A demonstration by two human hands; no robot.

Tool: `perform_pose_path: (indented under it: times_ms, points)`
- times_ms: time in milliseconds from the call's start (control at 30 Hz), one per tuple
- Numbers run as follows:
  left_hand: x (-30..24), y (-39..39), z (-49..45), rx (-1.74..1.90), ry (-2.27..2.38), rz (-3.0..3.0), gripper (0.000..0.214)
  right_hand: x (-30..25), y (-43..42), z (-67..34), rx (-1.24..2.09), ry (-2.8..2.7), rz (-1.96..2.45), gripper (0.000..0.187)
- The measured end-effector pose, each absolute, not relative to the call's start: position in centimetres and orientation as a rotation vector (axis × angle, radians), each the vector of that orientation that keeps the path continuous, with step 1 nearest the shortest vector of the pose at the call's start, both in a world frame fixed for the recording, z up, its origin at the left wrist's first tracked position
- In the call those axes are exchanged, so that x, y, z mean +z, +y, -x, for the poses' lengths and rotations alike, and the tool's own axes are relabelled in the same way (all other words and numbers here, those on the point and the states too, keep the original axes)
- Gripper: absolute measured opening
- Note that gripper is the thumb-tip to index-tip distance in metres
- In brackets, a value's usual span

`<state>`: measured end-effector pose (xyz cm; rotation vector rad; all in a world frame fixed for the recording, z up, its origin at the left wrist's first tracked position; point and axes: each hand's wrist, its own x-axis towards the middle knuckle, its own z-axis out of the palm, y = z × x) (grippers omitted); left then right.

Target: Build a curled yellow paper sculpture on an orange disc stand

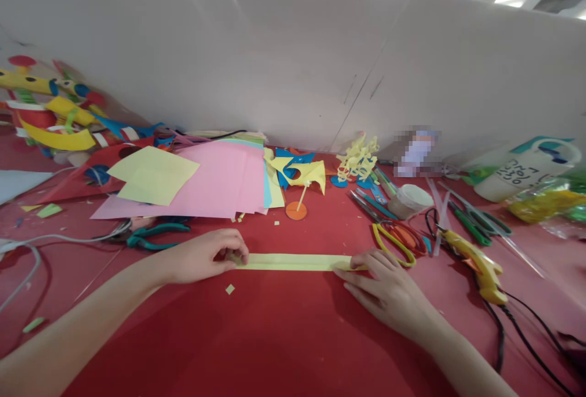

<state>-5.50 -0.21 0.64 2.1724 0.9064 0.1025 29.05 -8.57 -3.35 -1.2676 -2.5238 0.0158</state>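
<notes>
Both hands are on one yellow paper strip [288, 262], flat on the red tabletop [238, 342] right in front of me, running left to right with a line along its length. Left hand [208, 255]: fingers curled in, pinching the strip's left end. Right hand [389, 287]: fingers over the right end, some on the paper, others slightly spread below it. Can't tell if they pinch or just press. The middle span is uncovered and looks straight.

Nearby: a small yellow paper scrap [230, 289] sits just below the strip, near my left hand. Teal-handled pliers [158, 238] lie above my left forearm. Beyond those, a stack of pink sheets [215, 183] with yellow sheets [155, 174] on top. Behind the strip, an orange disc [296, 211] has a thin pale stick rising from it, tilted. Curly yellow paper pieces [359, 159] stand farther back, to the right.

Right side: yellow-handled scissors [377, 237] just beyond my right hand, a white cup [411, 200] behind them, then a yellow glue gun [473, 259] farther right. Colourful paper models [50, 104] crowd the far left, by the grey wall [256, 49].
</notes>
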Motion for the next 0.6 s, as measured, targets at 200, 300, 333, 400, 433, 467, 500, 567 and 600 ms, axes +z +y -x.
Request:
perform_pose_path:
  times_ms: [200,300,333,400,433,467,500,567,600]
  points:
    - [0.9,0.1,6.1,0.030,0.904,-2.167,0.019,-3.3,-8.3,-31.9,0.005,-2.397,1.229,0.015]
    - [0.7,0.3,6.3,0.036,0.910,-2.165,0.022,-3.3,-8.0,-32.8,0.003,-2.318,1.227,0.013]
    - [0.6,0.4,6.3,0.036,0.912,-2.164,0.022,-3.3,-7.9,-33.0,-0.007,-2.262,1.241,0.018]
    - [0.6,0.5,6.3,0.030,0.913,-2.160,0.023,-3.2,-7.6,-33.2,-0.029,-2.116,1.305,0.025]
    - [0.6,0.5,6.3,0.029,0.913,-2.161,0.022,-3.1,-7.5,-33.0,-0.036,-2.040,1.347,0.026]
    - [0.6,0.4,6.2,0.028,0.916,-2.164,0.022,-3.0,-7.4,-32.6,-0.027,-1.984,1.389,0.025]
    - [0.7,0.4,6.1,0.031,0.926,-2.169,0.021,-2.9,-7.4,-32.0,0.005,-1.962,1.421,0.021]
    - [0.8,0.2,5.8,0.035,0.961,-2.187,0.020,-2.7,-7.3,-30.1,0.114,-2.007,1.444,0.014]
    - [0.9,0.0,5.5,0.037,0.988,-2.201,0.021,-2.6,-7.3,-28.9,0.178,-2.065,1.430,0.017]
